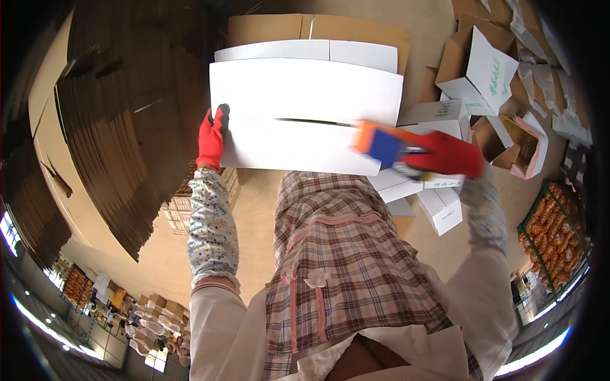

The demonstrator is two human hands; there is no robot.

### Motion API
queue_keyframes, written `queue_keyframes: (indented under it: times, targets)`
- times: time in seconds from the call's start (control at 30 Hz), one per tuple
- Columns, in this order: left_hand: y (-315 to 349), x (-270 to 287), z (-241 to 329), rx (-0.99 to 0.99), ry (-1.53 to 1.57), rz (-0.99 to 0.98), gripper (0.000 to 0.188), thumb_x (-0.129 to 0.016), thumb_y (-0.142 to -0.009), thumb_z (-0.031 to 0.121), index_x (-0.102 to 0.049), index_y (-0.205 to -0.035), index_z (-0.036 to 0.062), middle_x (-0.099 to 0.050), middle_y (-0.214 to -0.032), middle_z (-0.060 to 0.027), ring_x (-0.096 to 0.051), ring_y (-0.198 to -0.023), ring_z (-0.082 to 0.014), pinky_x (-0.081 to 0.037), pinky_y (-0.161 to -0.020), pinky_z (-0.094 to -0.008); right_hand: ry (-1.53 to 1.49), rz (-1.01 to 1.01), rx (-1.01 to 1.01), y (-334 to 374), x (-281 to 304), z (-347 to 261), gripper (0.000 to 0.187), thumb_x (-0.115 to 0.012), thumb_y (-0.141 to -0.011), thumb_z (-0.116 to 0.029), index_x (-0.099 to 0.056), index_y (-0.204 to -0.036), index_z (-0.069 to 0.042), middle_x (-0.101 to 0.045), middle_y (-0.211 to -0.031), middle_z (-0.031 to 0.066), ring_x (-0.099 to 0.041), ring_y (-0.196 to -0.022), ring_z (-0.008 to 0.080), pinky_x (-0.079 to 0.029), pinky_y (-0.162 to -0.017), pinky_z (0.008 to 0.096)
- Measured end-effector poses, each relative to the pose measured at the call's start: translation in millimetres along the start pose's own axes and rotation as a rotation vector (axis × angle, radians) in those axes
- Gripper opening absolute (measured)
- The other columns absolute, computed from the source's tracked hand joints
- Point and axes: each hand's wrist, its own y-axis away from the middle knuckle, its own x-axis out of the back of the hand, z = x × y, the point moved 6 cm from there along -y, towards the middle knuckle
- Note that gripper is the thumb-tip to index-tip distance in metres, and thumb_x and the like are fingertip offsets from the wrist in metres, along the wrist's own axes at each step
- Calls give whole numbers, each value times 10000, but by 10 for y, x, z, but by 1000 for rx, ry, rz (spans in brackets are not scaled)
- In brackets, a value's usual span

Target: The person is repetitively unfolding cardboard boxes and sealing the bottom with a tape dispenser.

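Note:
A white cardboard box [305, 95] lies in front of me, its two long top flaps meeting along a narrow dark gap. My left hand [212, 136], in a red glove with dark fingertips, grips the box's left edge near that gap. At the right end, my right hand [448, 154], also red-gloved, is closed around an orange and blue tape dispenser [384, 145]. The dispenser is smeared by motion and overlaps the right end of the gap; whether it touches the cardboard I cannot tell.
Flat brown cardboard [121, 127] stands in tall stacks on the left. White boxes [438, 206], some open [486, 70], crowd the right side. Farther right stands a green-edged crate [554, 232] of orange-brown produce. Brown cardboard [264, 26] shows behind the white box.

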Motion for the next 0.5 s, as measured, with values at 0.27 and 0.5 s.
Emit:
queue_keyframes:
  times: [0.27,0.5]
  targets:
    - [-35,44,50,-12,-118,-26,469,-476,-964,286,-427,-1292,-46,-556,-1200,-101,-526,-1059,-167,-397,-933,-272,156,495,50,-374,-402,1518,444,-525,-832,-87,-483,-1274,-65,-572,-1034,169,-553,-939,311,-450,-830,373]
    - [122,-36,-434,643,388,107,532,-462,-925,430,-505,-1219,-11,-567,-1190,-129,-518,-1098,-213,-421,-931,-338,-543,1046,-275,-776,-735,1484,424,-545,-885,-319,-529,-1180,-15,-602,-861,151,-589,-771,253,-455,-705,346]
